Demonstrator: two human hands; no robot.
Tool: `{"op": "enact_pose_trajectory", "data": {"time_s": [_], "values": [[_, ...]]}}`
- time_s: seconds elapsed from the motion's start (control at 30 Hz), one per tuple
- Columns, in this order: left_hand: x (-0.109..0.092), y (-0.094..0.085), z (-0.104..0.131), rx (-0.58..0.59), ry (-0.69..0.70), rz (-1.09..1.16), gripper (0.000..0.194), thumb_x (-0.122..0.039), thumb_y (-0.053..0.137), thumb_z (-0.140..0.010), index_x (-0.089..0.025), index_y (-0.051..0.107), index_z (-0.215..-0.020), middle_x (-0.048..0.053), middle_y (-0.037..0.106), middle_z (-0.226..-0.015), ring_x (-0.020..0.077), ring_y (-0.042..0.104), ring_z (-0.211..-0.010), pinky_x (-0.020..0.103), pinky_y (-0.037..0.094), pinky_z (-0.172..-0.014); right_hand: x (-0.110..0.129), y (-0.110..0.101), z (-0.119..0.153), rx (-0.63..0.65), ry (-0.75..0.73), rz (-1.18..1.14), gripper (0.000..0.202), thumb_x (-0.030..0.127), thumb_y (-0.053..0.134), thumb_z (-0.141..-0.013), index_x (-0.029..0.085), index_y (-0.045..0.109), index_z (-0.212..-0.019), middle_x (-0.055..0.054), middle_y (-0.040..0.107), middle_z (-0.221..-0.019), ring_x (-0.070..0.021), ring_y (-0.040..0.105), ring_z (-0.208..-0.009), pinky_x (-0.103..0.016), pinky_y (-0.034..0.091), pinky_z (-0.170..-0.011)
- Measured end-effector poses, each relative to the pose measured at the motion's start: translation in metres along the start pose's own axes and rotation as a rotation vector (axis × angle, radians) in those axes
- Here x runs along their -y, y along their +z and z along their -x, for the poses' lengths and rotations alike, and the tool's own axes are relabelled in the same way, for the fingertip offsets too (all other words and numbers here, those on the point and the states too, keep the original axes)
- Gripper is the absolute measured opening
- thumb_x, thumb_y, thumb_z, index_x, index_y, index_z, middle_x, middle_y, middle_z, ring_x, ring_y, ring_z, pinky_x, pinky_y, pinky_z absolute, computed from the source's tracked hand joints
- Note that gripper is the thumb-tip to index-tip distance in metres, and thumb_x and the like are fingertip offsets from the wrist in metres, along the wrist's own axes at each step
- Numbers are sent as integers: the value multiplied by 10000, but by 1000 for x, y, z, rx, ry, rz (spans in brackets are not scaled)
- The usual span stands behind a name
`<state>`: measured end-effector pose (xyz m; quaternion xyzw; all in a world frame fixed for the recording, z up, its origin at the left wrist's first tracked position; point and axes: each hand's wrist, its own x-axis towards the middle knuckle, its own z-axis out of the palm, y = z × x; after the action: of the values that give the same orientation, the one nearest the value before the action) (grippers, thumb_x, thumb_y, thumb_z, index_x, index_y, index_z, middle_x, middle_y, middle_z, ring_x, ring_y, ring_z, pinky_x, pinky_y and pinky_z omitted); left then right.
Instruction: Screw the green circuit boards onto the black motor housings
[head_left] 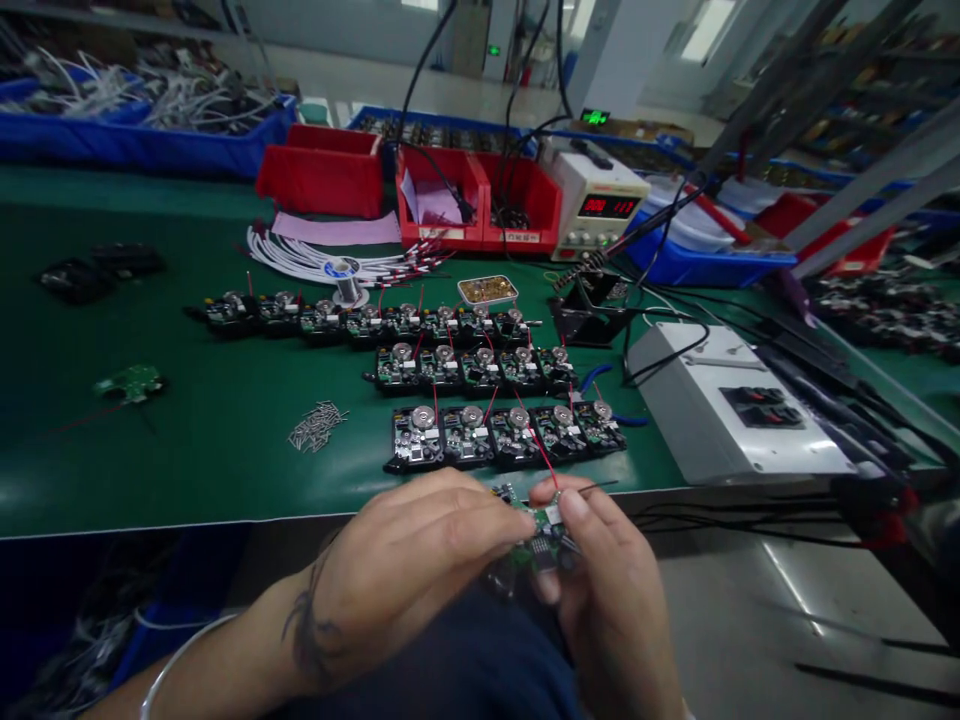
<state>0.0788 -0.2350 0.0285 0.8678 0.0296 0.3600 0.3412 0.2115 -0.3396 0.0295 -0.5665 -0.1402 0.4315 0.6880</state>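
Close to my body, just past the bench's front edge, my left hand [420,540] and my right hand [611,560] grip a green circuit board [544,535] between them. A red wire and a black wire rise from the board. Fingers cover much of it, and its underside is hidden. Right beyond the hands sits a row of black housings with circuit boards [469,435], each showing a round metal part. Two more such rows stand behind it. Farther left a loose green circuit board [133,384] and a pile of screws [318,426] lie on the green mat.
A solder spool [346,284], white cables [322,255] and a small tin [487,291] stand behind the rows. Red bins [322,175] and a power supply [592,205] line the back. A grey box with switches [720,400] and black cables occupy the right side.
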Motion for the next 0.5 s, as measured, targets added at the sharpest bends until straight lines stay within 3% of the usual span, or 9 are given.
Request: {"op": "enact_pose_trajectory", "data": {"time_s": [0.1, 0.23, 0.33, 0.4, 0.5], "values": [[2, -5, -2, 47, 81, 2, 215, -55, 534, -899, -102, 565, -1106, 68, 706, -958, 109, 651, -945, 206, 520, -903, 1, 3, 3, -6, 71, 39, 273, 446, 732, -734, 179, 683, -768, 46, 459, -511, -50, 406, -387, -143, 353, -364], [-1, -13, -3, 115, 213, -81, 213, -81, 387, -954, -71, 595, -1000, 98, 720, -905, 144, 675, -891, 250, 542, -878, -1, 12, 4, -37, 137, 59, 285, 437, 756, -695, 166, 675, -729, 17, 528, -544, -41, 402, -374, -147, 322, -368], [-3, -20, 5, 139, 228, -159, 207, -85, 397, -949, -71, 602, -980, 90, 722, -905, 146, 669, -865, 251, 545, -861, -6, 13, 1, -11, 222, 25, 309, 449, 784, -654, 168, 678, -728, 6, 552, -574, -50, 405, -377, -162, 341, -359], [1, -27, 17, 23, 110, -238, 154, -100, 462, -935, -104, 595, -1013, 63, 714, -942, 132, 650, -897, 241, 536, -859, -9, 10, -3, 18, 228, 13, 312, 446, 805, -627, 173, 688, -724, -5, 580, -612, -61, 428, -383, -174, 357, -347], [20, -46, 41, -295, -417, -460, 72, -182, 528, -921, -169, 596, -943, 21, 668, -891, 127, 617, -864, 245, 521, -787, -10, 3, -7, 58, 194, 30, 293, 435, 811, -624, 181, 705, -725, 0, 564, -581, -72, 447, -378, -179, 363, -340]]}}
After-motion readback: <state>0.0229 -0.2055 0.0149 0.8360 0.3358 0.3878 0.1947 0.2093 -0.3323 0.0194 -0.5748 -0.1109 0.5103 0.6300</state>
